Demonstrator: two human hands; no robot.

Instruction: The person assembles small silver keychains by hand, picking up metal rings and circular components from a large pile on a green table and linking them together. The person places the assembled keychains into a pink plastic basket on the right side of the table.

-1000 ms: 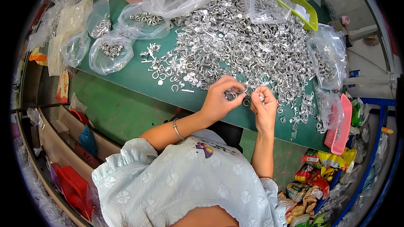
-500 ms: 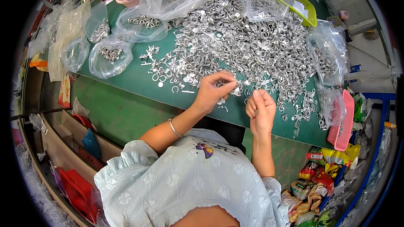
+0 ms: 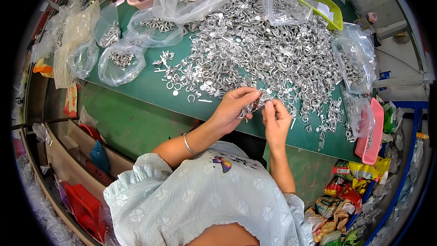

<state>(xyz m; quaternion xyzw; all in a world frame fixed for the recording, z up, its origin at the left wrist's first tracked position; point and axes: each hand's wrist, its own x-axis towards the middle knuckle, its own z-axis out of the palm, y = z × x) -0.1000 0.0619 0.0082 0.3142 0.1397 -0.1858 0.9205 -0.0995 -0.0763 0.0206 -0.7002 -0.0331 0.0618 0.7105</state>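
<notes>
From my end, I see the left hand point(image 3: 231, 108) grasping a small clump of silvery metal pieces point(image 3: 256, 104) between thumb and bent fingers. The right hand point(image 3: 276, 125) meets it from the other side, thumb and forefinger pinched at the clump's right end. I cannot make out the shape of each held piece. The clump is between the two hands, over the near edge of the green table point(image 3: 150, 92).

Just beyond the fingers I have a wide pile of loose metal pieces point(image 3: 268, 59), many ring-shaped, thinning to a few strays left of the left hand. A clear bag point(image 3: 109, 74) with more pieces stands near the pile's left side; another clear bag point(image 3: 368, 70) is at its right. At the far right edge of the table I see a pink basket point(image 3: 376, 132), and a yellow-green basket point(image 3: 336, 12) sits behind the pile.

Nearer me, a bracelet point(image 3: 187, 144) circles the left wrist, above a pale blue shirt point(image 3: 200, 200). Colourful packets point(image 3: 348, 196) lie low on the right.
</notes>
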